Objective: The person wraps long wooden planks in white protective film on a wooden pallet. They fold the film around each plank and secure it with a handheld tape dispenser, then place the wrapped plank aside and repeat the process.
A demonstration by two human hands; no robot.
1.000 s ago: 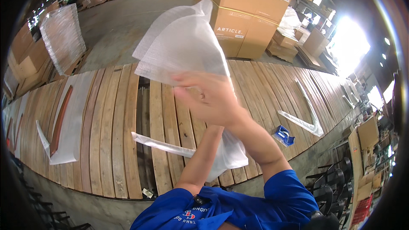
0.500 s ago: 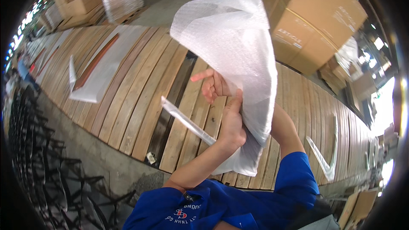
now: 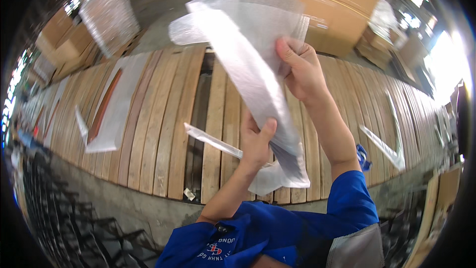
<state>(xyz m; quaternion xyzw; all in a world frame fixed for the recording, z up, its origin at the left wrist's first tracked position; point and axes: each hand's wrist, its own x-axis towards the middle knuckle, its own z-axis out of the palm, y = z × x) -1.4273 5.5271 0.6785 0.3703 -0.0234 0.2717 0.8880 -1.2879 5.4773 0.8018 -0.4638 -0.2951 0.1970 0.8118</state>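
1. Far left of the slatted wooden bench (image 3: 163,134): a long foam sleeve (image 3: 111,104) lies flat on the slats with a dark wooden strip (image 3: 101,106) inside it, well apart from your hands.
2. Above the bench's left end: a wrapped pallet stack (image 3: 109,17) stands on the concrete floor.
3. Over the bench's middle: a narrow strip in clear wrapping (image 3: 213,141) runs slantwise across the slats, passing behind your left hand.
4. Your left hand (image 3: 255,141) is closed on the lower part of the white foam bag (image 3: 258,64), thumb in front of the sheet and fingers behind it.
5. The foam bag hangs in the air above the bench's middle, its wide mouth up and its tail falling below your left hand.
6. Your right hand (image 3: 300,69) pinches the bag's upper edge, fingers curled over the sheet.
7. Beyond the bench, behind the bag: large cardboard boxes (image 3: 342,5).
8. Right part of the bench: two more wrapped strips (image 3: 384,141) lie on the slats.
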